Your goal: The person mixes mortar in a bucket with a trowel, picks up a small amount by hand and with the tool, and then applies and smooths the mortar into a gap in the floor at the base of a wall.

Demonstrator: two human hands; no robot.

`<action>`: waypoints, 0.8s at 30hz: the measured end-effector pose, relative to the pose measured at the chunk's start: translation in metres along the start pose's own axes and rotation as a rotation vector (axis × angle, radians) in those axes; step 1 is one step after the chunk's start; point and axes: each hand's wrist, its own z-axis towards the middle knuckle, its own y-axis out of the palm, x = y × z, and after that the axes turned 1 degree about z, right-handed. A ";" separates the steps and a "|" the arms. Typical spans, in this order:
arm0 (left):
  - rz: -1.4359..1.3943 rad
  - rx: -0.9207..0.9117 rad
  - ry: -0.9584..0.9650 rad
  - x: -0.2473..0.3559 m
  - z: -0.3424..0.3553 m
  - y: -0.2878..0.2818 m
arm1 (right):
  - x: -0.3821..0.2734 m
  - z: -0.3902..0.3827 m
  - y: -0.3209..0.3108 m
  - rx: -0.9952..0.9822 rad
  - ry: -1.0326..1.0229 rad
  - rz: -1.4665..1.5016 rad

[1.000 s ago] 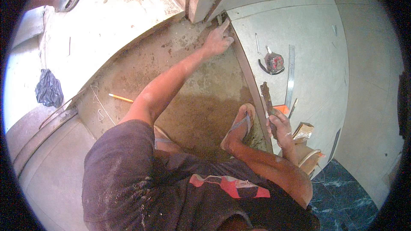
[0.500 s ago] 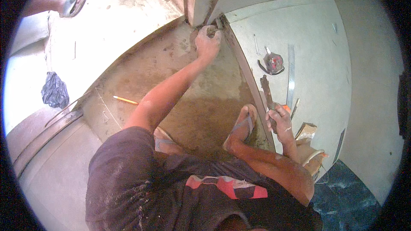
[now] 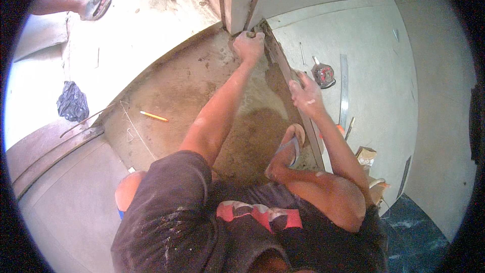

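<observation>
Reaching forward, you had your left hand [image 3: 248, 45] clenched in a fist at the foot of the door frame [image 3: 237, 0], where the bare cement floor [image 3: 192, 86] met the corner. Something small and dark showed at the top of that fist, too small to tell what. Your right hand [image 3: 305, 93] rested on the long dark strip [image 3: 293, 83] edging the pale tiled floor [image 3: 374, 71], fingers curled over it; whether they truly gripped it, I cannot tell. A tape measure [image 3: 323, 75] and a metal ruler [image 3: 344, 91] lay just beside that hand. A pencil [image 3: 154, 116] lay well apart, left of your arm.
</observation>
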 end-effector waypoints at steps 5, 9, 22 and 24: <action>-0.023 0.033 -0.040 -0.013 0.002 0.017 | 0.017 0.052 0.043 0.269 -0.485 -0.221; -0.037 0.049 -0.081 -0.013 0.001 0.011 | 0.022 0.078 0.069 0.328 -0.518 -0.321; -0.098 0.092 0.011 0.005 -0.015 0.005 | 0.036 0.114 0.075 0.204 -0.440 -0.229; -0.175 0.082 0.025 0.011 -0.021 0.004 | 0.038 0.110 0.067 0.146 -0.337 -0.076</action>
